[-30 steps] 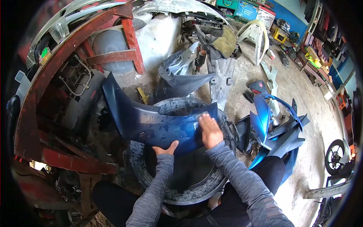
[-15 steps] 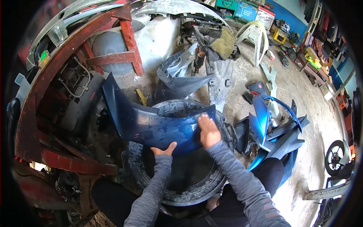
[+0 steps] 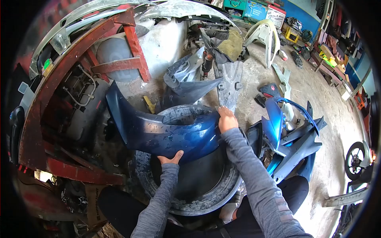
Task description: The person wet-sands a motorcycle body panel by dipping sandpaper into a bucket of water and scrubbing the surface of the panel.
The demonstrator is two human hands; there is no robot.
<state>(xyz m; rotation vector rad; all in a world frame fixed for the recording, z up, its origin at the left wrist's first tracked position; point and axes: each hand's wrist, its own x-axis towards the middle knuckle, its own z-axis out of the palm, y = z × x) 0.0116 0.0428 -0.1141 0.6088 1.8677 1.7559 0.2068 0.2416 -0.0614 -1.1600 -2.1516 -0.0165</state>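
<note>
A glossy blue motorcycle body panel (image 3: 170, 137), wet with drops and patches of water, lies across the top of a round black tub (image 3: 198, 208) that looks made of tyre rubber. My left hand (image 3: 171, 158) grips the panel's lower edge, thumb on the painted face and fingers hidden underneath. At the panel's right end is my right hand (image 3: 228, 119), its fingers together and curled against the edge. Whatever may be under those fingers is hidden. Dark liquid seems to fill the tub below the panel.
More blue and black panels (image 3: 278, 131) lie on the floor to the right. A red frame (image 3: 29, 131) stands close on the left. Beyond the tub are dark body parts (image 3: 186, 89) and a pale fairing piece (image 3: 264, 37). A wheel (image 3: 354, 160) is at far right.
My right hand has slid rightward and slightly up, from the panel's face to its right end. My left hand keeps its hold, and the panel has barely shifted.
</note>
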